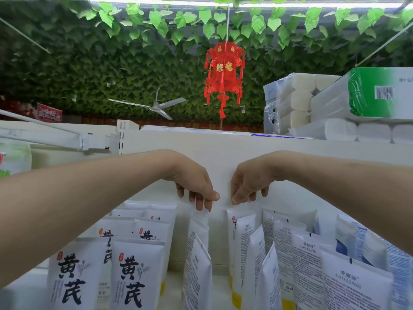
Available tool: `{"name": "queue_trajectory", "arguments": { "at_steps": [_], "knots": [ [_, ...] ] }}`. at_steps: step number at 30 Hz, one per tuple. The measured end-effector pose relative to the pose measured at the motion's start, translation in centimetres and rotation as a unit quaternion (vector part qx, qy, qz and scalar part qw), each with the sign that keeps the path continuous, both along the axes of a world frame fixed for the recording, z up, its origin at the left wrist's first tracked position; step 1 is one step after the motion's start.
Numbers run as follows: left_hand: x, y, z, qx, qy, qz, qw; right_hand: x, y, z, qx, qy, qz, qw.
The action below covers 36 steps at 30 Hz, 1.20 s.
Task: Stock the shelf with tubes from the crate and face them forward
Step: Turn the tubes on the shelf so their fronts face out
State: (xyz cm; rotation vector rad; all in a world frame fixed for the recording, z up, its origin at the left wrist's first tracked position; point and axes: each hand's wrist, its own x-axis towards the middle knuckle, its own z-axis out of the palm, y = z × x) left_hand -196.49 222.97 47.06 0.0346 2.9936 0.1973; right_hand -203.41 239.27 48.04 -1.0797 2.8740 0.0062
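At the back of the shelf, both hands hung wrist-up, fingers pointing down over the middle rows; left hand had its fingertips on the crimped top edge of the rearmost tube in its row; touching for sure, but whether it pinched the crimp or only rested on it could not be told. Right hand was loosely curled with nothing in it, thumb and forefinger close together, hovering just above the neighbouring back tube without contact.

Key relation: the tube lay directly below the left hand, standing upright, long axis vertical, crimp up and cap down, turned edge-on to the aisle; left hand was the nearer, already on it; right hand just beside, across a narrow gap.

Front-facing tubes with big black characters stood to the left; tubes on the right showed their small-print backs; no crate visible.

Judgement: the step looked like facing, so the next move probably needed a twist about the vertical axis; risk of knocking over the leaning tubes in front.
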Motion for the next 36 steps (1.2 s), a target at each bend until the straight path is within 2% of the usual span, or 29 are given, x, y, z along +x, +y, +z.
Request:
{"name": "queue_trajectory", "arguments": {
  "at_steps": [7, 9, 12, 18, 21, 25, 29, 36],
  "knots": [
    [-0.4, -0.4, 0.0, 0.033, 0.004, 0.0, 0.999, 0.1, -0.2, -0.2, 0.017, 0.049, -0.021, 0.998],
    [-0.9, -0.3, 0.0, 0.04, 0.052, 0.018, 0.998, 0.2, -0.2, -0.3, 0.018, 0.059, -0.023, 0.998],
    [-1.6, -0.1, 0.0, -0.02, 0.127, 0.079, 0.989, 0.4, -0.4, -0.4, 0.028, 0.077, -0.032, 0.996],
    [-2.3, 1.3, -0.7, -0.066, 0.051, 0.143, 0.986, 0.7, -1.0, -1.2, 0.052, 0.088, -0.05, 0.993],
    [-2.6, 1.8, -1.0, -0.092, 0.047, 0.145, 0.984, 0.7, -1.4, -1.4, 0.071, 0.097, -0.052, 0.991],
    [-2.5, 1.8, -1.0, -0.129, 0.09, 0.131, 0.979, 1.1, -1.8, -1.5, 0.084, 0.125, -0.042, 0.988],
    [-2.1, 2.2, -1.4, -0.192, 0.138, 0.079, 0.968, 2.1, -2.1, -2.0, 0.084, 0.194, -0.016, 0.977],
    [-1.8, 2.1, -1.9, -0.239, 0.178, 0.06, 0.953, 2.3, -2.6, -2.3, 0.093, 0.226, -0.007, 0.97]
  ]
}}
